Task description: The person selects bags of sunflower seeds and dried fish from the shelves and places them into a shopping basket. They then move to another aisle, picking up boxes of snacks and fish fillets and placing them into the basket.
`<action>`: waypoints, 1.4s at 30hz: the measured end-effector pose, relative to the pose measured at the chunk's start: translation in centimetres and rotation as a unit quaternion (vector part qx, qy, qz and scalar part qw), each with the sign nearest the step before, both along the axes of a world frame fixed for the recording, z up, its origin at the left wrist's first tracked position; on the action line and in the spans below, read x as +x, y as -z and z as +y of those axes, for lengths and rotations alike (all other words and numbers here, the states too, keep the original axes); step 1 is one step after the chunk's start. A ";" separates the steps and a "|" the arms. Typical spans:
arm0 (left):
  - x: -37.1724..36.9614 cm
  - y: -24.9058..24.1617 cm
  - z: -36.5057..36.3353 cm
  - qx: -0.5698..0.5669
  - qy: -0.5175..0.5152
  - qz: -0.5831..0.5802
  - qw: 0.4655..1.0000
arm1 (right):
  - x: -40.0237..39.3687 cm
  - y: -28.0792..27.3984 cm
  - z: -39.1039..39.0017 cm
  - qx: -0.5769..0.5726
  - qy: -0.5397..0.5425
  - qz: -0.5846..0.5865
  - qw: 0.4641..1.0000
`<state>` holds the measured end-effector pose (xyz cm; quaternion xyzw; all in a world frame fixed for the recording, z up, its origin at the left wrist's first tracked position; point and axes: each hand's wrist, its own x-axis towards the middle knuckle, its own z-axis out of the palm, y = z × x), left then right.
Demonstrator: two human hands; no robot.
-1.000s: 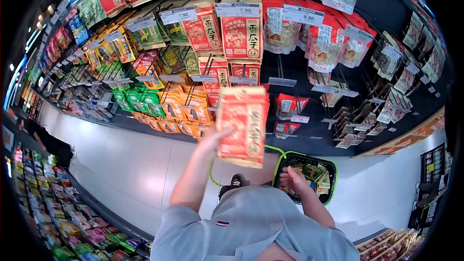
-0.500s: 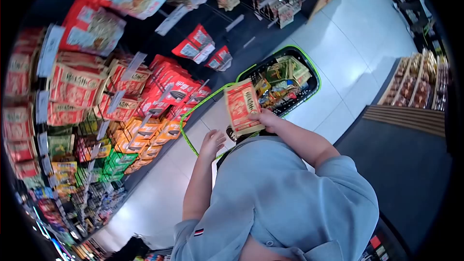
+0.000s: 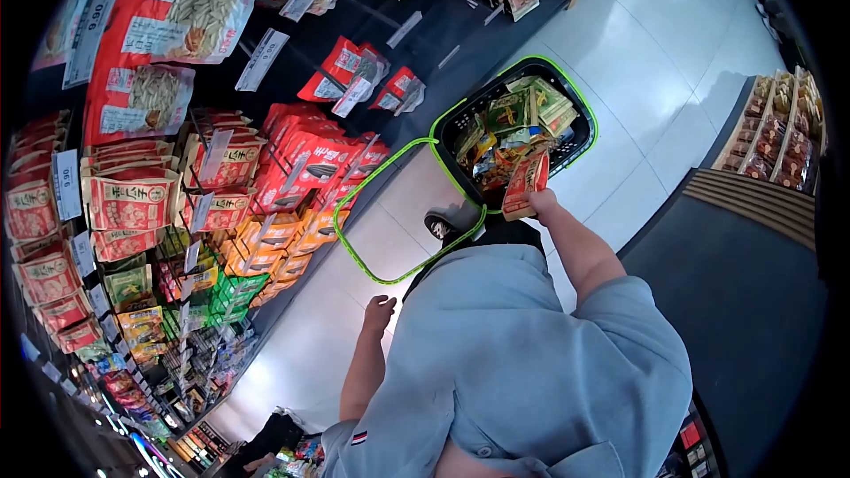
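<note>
My right hand grips a red and tan snack packet by its lower edge, fingers closed round it. The packet is tilted over the near edge of a black shopping basket with a bright green rim. Inside the basket lie several snack packets, green, yellow and blue; some are partly covered. The basket's green handle is folded out to the left, above the floor. My left hand hangs beside my body with nothing in it, fingers loosely curled but apart, below the handle.
On the left, racks hold red and tan packets, red bags, orange bags and green bags. Price tags stick out from the hooks. A dark counter and bins of wrapped goods stand on the right.
My right hand has carried the packet right and turned it, from in front of me to the basket's near edge. My left hand has dropped lower, its fingers more curled.
</note>
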<state>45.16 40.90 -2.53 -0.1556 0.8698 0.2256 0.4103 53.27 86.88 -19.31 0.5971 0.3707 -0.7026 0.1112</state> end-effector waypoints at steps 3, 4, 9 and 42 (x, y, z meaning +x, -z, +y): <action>0.7 -0.3 1.0 0.029 -0.043 -0.019 0.998 | -1.4 -1.4 0.0 -0.026 -0.004 0.050 0.998; 0.9 -0.2 1.2 0.028 -0.046 -0.018 0.998 | -2.0 -1.8 0.0 -0.027 -0.007 0.050 0.998; 1.9 0.1 1.3 0.048 -0.072 -0.010 0.996 | -5.9 -1.9 -0.4 -0.074 0.005 0.084 0.994; 4.8 -1.5 -2.3 0.019 -0.117 0.017 0.993 | -5.5 9.7 -4.8 0.302 -0.731 0.103 0.603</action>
